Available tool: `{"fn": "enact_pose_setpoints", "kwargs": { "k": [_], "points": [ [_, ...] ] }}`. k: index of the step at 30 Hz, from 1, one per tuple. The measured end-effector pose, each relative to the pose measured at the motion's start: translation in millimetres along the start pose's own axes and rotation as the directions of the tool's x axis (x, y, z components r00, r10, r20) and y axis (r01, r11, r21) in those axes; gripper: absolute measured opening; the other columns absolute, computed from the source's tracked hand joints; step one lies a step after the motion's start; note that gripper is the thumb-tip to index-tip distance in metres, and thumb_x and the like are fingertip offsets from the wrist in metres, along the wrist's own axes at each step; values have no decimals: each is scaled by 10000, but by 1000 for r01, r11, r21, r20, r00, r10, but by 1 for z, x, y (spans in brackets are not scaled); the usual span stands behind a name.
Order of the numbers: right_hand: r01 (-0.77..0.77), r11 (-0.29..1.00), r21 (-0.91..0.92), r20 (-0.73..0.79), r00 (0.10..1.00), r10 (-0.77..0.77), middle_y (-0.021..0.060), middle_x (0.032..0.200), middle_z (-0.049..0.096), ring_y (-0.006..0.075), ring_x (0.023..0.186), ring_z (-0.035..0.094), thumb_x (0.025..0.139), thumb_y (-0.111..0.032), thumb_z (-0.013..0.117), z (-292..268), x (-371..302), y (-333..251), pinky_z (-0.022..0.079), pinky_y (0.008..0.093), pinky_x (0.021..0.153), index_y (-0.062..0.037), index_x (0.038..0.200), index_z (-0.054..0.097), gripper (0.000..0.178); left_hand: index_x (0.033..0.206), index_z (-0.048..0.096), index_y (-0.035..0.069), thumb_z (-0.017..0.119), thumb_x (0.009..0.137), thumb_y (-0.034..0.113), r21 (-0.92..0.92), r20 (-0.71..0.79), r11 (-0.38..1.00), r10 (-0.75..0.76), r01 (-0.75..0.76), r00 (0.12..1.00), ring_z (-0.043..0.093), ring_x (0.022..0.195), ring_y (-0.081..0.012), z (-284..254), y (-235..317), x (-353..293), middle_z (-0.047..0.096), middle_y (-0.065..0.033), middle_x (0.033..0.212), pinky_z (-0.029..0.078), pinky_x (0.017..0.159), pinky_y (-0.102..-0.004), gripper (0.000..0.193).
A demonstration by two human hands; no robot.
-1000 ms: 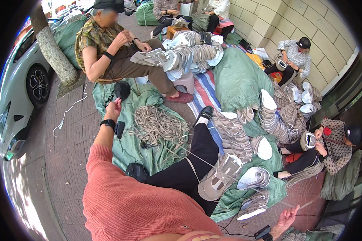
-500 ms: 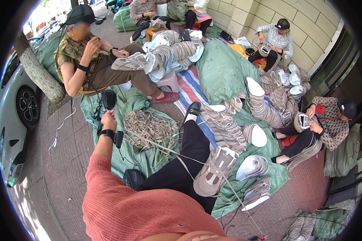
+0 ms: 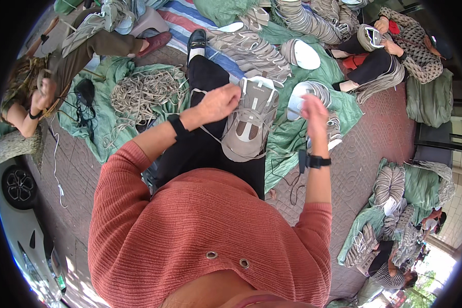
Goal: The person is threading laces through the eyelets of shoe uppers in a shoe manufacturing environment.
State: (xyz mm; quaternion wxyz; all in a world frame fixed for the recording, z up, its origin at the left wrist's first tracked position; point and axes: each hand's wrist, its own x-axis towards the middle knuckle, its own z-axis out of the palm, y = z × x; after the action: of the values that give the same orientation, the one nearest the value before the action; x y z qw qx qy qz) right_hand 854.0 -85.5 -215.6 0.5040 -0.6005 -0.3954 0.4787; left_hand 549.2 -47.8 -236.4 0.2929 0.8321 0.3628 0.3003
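A grey-beige shoe upper (image 3: 247,120) with white trim lies across my dark-trousered lap, its rounded toe toward me. Pale laces (image 3: 251,114) run over it, and one loop hangs off its left side. Closed at the upper's left edge is my left hand (image 3: 219,104); whatever its fingers hold is hidden. My right hand (image 3: 314,114) is raised to the right of the upper, apart from it, and smeared by motion. Beyond my left forearm, a tangled heap of pale laces (image 3: 146,95) rests on a green sheet (image 3: 100,126).
Stacked shoe uppers (image 3: 249,54) lie ahead, with white-lined ones (image 3: 300,54) to the right. A person (image 3: 413,43) at right handles an upper; another person's hand (image 3: 43,97) shows at left. A parked car (image 3: 25,220) stands far left. Bundled uppers (image 3: 390,185) lie at lower right.
My view has tilted down. My left hand has come from the lace heap to the upper, and my right hand has risen into view. The upper now lies more upright on my lap.
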Motion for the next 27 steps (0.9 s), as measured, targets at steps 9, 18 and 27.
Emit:
{"fn": "enact_pose_setpoints", "kwargs": {
  "k": [9,18,27],
  "points": [
    [808,403,-429,725,574,-380,48,752,528,215,751,525,789,-99,567,110,7,-11,376,336,719,-77,888,648,129,831,478,42,497,771,52,22,98,994,-111,109,989,544,725,-359,-7,17,-16,527,-136,764,430,590,-413,63],
    [794,498,-349,641,590,-491,10,680,520,210,707,544,634,-156,614,128,20,32,385,372,671,-172,739,661,116,785,561,32,480,815,96,-477,494,478,-548,738,675,514,445,-122,-17,10,2,557,-58,603,393,369,-256,107],
    [708,612,-353,652,655,-382,-35,733,527,152,772,542,603,-221,668,132,19,34,321,394,788,-192,755,684,155,781,575,-11,531,794,131,-441,545,456,-548,773,634,500,407,-155,-14,-18,7,577,-94,607,407,376,-248,150]
  ]
}}
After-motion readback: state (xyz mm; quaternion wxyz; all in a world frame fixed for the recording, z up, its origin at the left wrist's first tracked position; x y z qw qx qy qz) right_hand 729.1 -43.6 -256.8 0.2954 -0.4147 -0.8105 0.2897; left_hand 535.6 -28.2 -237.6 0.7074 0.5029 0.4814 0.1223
